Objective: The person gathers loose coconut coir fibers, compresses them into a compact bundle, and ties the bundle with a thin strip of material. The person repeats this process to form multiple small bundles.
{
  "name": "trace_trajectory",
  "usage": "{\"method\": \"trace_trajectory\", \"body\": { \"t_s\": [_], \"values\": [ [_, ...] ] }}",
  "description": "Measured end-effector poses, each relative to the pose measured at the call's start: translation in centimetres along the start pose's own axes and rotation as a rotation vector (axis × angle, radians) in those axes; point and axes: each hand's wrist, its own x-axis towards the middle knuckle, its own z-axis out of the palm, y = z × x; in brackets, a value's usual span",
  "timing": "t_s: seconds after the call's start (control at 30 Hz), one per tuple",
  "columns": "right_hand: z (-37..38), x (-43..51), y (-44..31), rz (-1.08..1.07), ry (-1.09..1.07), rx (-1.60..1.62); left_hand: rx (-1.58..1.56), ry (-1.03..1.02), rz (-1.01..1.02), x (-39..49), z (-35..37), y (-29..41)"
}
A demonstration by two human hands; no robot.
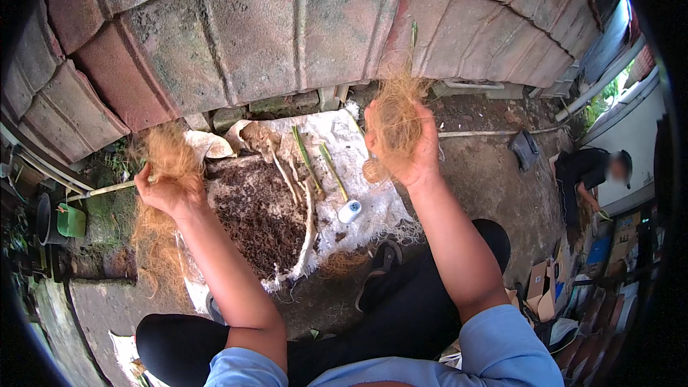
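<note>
My left hand (174,193) is closed around a loose tuft of brown coconut fibre (169,153). In my right hand (424,158) rests a rounded bundle of the same fibre (396,121), and a green shoot (413,43) stands up from its far side. Below, a white woven sack (371,209) lies spread on the ground. Dark, crumbly fibrous soil (252,220) fills its left part. Two trimmed green shoots (305,156) lie beside the soil, close to a white spool (349,211). A small wrapped fibre ball (374,170) sits partly behind my right hand.
Clay roof tiles (344,21) hang low across the far side. More loose fibre (158,258) lies at left, near a green container (71,220). A person (588,183) bends down at right, beyond a dark grey object (524,149). Cardboard boxes (540,285) stand nearer.
</note>
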Motion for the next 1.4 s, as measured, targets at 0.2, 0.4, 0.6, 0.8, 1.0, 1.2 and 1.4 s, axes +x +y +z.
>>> {"method": "trace_trajectory", "body": {
  "t_s": [0.2, 0.4, 0.6, 0.8, 1.0, 1.2, 1.4],
  "values": [
    [-0.8, 0.4, 2.0, -0.037, 0.087, -0.203, 0.232, -0.267, -0.370, -3.2, 1.7, -4.0],
    [-0.9, 0.9, 3.9, 0.065, 0.031, -0.190, 0.548, -0.575, -0.426, -7.7, 3.4, -8.1],
    [0.3, 0.5, 5.1, 0.084, -0.007, -0.142, 0.960, -0.744, -0.212, -10.9, 4.4, -11.0],
    [-0.9, 0.2, 6.5, 0.129, -0.170, -0.164, 1.108, -0.670, 0.051, -11.5, 4.1, -12.4],
    [0.3, -0.4, 6.2, 0.134, -0.175, -0.381, 1.207, -0.658, 0.244, -10.3, 3.7, -12.5],
    [0.1, -0.9, 6.8, 0.198, -0.247, -0.411, 1.130, -0.563, 0.299, -8.2, 3.1, -12.1],
    [1.3, -1.1, 7.6, 0.257, -0.164, -0.278, 1.154, -0.541, 0.402, -7.9, 3.8, -11.1]
  ]
}}
